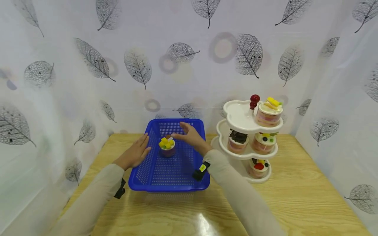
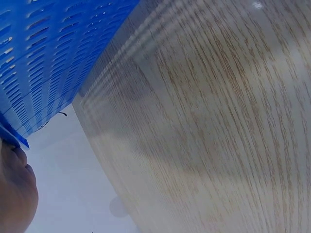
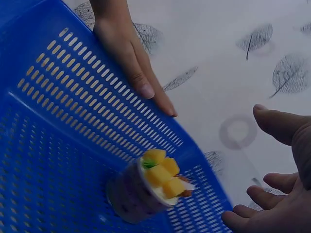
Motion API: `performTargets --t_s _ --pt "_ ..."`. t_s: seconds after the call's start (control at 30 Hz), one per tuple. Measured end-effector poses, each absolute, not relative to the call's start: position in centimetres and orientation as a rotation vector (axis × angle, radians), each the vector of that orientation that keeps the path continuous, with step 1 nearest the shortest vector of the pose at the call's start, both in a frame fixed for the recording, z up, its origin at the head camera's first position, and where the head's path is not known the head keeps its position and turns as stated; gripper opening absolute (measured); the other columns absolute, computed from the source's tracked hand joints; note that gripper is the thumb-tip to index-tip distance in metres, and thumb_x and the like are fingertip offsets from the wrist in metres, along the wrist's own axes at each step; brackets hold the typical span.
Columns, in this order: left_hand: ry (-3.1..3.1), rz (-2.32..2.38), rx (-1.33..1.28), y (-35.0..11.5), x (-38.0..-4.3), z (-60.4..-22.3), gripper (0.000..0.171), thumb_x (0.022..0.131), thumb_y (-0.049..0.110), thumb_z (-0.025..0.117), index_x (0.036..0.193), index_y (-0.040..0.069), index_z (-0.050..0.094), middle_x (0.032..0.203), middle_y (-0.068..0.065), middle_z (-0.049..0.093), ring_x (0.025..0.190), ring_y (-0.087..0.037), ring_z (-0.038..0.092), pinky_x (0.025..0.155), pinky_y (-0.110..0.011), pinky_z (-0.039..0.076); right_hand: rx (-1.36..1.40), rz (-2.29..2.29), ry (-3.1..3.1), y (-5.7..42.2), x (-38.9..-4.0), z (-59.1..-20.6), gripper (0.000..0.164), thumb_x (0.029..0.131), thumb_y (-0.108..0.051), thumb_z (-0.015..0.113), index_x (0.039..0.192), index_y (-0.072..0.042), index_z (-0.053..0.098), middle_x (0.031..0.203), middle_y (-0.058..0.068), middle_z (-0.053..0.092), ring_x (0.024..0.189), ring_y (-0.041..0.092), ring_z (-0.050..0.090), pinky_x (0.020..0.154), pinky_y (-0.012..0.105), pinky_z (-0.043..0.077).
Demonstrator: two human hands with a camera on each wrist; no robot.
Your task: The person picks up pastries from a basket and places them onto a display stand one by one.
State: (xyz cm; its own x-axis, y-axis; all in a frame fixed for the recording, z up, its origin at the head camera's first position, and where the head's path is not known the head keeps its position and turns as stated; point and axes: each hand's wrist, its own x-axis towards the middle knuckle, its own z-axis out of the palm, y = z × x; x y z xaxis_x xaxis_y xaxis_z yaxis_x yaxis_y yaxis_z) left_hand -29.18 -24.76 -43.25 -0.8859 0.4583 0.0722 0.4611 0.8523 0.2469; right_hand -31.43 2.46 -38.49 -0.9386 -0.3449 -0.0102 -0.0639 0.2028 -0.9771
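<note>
A dessert cup (image 1: 167, 151) topped with yellow fruit cubes stands inside a blue plastic basket (image 1: 169, 188), toward its far side. My left hand (image 1: 134, 153) rests on the basket's left rim with its fingers extended, as the right wrist view also shows. Over the basket, to the right of that cup, is my right hand (image 1: 193, 139). Its thumb and fingers (image 3: 265, 198) are spread apart, with nothing between them. In the right wrist view a gap separates it from the fruit-topped cup (image 3: 146, 189). Only part of the left hand (image 2: 17, 189) appears in the left wrist view.
Right of the basket stands a white three-tier stand (image 1: 240, 116) with a red knob (image 1: 254, 98). It carries a cup with yellow fruit (image 1: 268, 114) on top, a dark-topped cup (image 1: 237, 142) and other dessert cups below. A leaf-patterned curtain (image 1: 183, 85) hangs behind the wooden table (image 1: 301, 183).
</note>
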Motion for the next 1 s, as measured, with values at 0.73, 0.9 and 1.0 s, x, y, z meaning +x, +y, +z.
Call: performTargets --t_s 0.73,0.9,1.0 --pt "-2.988 -0.429 -0.766 -25.0 -29.6 -43.9 0.059 0.106 0.028 0.024 0.148 -0.013 0.014 0.156 -0.028 0.008 0.144 -0.043 0.008 0.116 -0.055 0.012 -0.102 -1.811 2.230 -0.5 -32.8 -43.2 0.080 0.082 -0.013 0.075 0.147 0.001 0.031 0.152 0.019 0.033 0.140 0.034 0.030 0.114 0.046 0.027" --pt "-2.973 -0.453 -0.775 -25.0 -29.7 -44.0 0.061 0.106 0.031 0.023 0.148 -0.013 0.015 0.156 -0.028 0.008 0.144 -0.043 0.009 0.115 -0.057 0.013 -0.150 -1.740 2.274 -0.8 -33.1 -43.8 0.084 0.080 -0.009 0.075 0.148 0.002 0.029 0.153 0.019 0.031 0.140 0.035 0.029 0.115 0.046 0.024" --pt "-2.983 -0.447 -0.757 -24.9 -29.6 -44.0 0.060 0.106 0.030 0.024 0.148 -0.012 0.014 0.157 -0.028 0.008 0.144 -0.043 0.009 0.115 -0.057 0.013 -0.189 -1.676 2.282 -0.9 -33.2 -44.3 0.086 0.079 -0.008 0.076 0.149 0.000 0.028 0.153 0.019 0.030 0.141 0.036 0.028 0.116 0.049 0.022"
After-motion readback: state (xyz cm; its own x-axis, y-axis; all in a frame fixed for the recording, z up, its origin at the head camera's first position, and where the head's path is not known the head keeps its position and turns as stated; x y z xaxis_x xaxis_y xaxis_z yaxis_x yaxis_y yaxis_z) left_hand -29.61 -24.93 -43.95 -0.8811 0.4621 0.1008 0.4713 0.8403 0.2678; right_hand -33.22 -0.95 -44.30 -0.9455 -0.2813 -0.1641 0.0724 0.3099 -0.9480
